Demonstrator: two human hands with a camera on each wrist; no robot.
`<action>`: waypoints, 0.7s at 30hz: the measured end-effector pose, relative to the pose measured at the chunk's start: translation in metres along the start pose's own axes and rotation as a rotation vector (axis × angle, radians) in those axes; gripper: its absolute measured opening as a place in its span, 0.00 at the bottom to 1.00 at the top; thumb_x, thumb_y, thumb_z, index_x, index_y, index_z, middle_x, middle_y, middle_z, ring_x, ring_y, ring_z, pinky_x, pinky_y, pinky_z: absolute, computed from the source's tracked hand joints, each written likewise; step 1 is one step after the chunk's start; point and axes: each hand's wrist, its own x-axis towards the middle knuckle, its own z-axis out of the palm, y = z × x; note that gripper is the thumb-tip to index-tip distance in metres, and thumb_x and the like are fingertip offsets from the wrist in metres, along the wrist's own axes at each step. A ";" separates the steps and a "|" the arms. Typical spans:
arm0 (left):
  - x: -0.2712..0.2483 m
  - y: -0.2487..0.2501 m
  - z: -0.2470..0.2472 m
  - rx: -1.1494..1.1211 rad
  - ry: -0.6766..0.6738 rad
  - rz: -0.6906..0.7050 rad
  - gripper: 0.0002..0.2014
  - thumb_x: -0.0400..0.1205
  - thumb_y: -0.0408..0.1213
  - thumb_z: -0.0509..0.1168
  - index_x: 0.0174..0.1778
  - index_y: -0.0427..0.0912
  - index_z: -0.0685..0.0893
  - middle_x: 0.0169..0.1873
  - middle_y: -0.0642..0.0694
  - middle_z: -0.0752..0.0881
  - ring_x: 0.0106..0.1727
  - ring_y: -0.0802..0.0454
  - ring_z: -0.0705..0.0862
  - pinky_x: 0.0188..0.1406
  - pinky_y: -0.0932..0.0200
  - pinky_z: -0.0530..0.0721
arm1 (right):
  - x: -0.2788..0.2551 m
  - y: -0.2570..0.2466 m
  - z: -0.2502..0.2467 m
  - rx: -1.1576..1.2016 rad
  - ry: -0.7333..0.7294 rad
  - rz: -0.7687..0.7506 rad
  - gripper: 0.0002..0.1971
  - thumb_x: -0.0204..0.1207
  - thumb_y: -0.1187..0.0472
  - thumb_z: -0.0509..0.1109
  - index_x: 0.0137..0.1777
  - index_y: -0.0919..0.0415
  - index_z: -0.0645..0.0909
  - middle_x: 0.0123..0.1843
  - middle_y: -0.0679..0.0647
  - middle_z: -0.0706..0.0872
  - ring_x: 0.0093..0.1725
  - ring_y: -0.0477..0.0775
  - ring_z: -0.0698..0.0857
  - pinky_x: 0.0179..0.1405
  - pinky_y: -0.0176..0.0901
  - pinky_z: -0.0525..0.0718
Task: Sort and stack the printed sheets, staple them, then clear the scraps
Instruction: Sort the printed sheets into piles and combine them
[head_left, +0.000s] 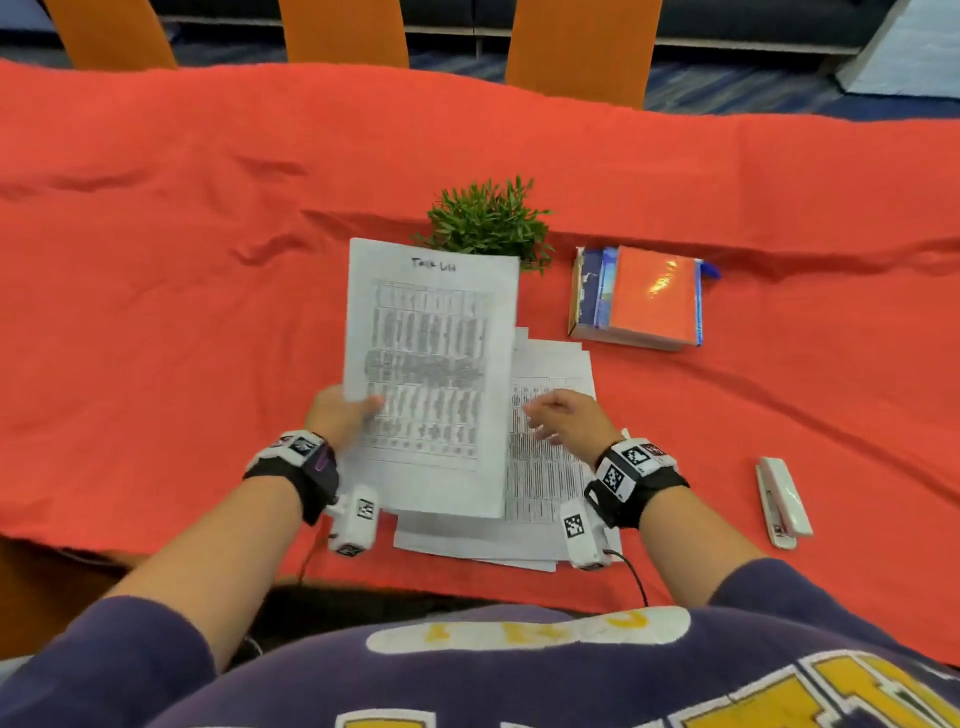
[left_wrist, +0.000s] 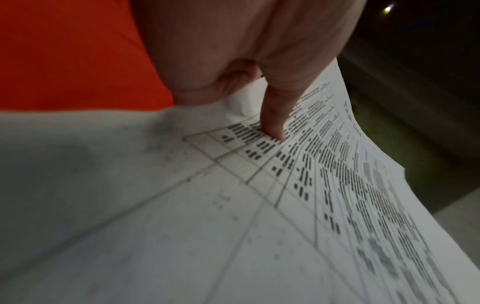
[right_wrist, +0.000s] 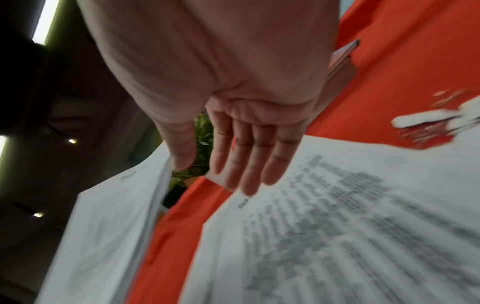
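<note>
My left hand (head_left: 347, 410) holds a printed sheet (head_left: 428, 374) lifted off the table, thumb (left_wrist: 275, 115) pressed on its printed face with the other fingers hidden behind it. The sheet carries a table of text under a handwritten title. My right hand (head_left: 563, 418) hovers open, fingers (right_wrist: 246, 164) straight, over a loose pile of printed sheets (head_left: 550, 467) lying on the red cloth. In the right wrist view the lifted sheet (right_wrist: 109, 226) stands to the left of that hand. A white stapler (head_left: 782, 501) lies to the right of the pile.
A small green plant (head_left: 488, 221) stands just behind the lifted sheet. A stack of books with an orange cover (head_left: 644, 299) lies at the right. The red tablecloth (head_left: 182, 312) is wrinkled. Orange chair backs (head_left: 576, 47) line the far edge.
</note>
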 end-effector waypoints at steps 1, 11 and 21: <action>0.010 -0.008 -0.019 0.027 0.017 -0.038 0.12 0.77 0.36 0.72 0.56 0.39 0.87 0.52 0.40 0.89 0.52 0.42 0.88 0.59 0.42 0.85 | 0.003 0.011 -0.005 -0.070 0.048 0.048 0.16 0.77 0.51 0.72 0.56 0.63 0.82 0.50 0.55 0.86 0.43 0.53 0.86 0.47 0.49 0.83; 0.065 -0.077 -0.136 0.501 0.131 -0.374 0.28 0.82 0.40 0.69 0.69 0.21 0.73 0.69 0.28 0.77 0.67 0.30 0.77 0.61 0.44 0.77 | 0.016 0.102 -0.020 -0.728 0.328 0.448 0.42 0.62 0.44 0.80 0.72 0.66 0.72 0.73 0.66 0.74 0.72 0.67 0.74 0.70 0.56 0.76; 0.084 -0.079 -0.119 0.679 0.142 -0.294 0.13 0.79 0.36 0.69 0.49 0.28 0.79 0.45 0.33 0.83 0.47 0.37 0.82 0.52 0.44 0.84 | 0.003 0.088 -0.020 -0.473 0.447 0.431 0.09 0.75 0.72 0.66 0.54 0.68 0.80 0.51 0.67 0.87 0.43 0.60 0.81 0.38 0.44 0.75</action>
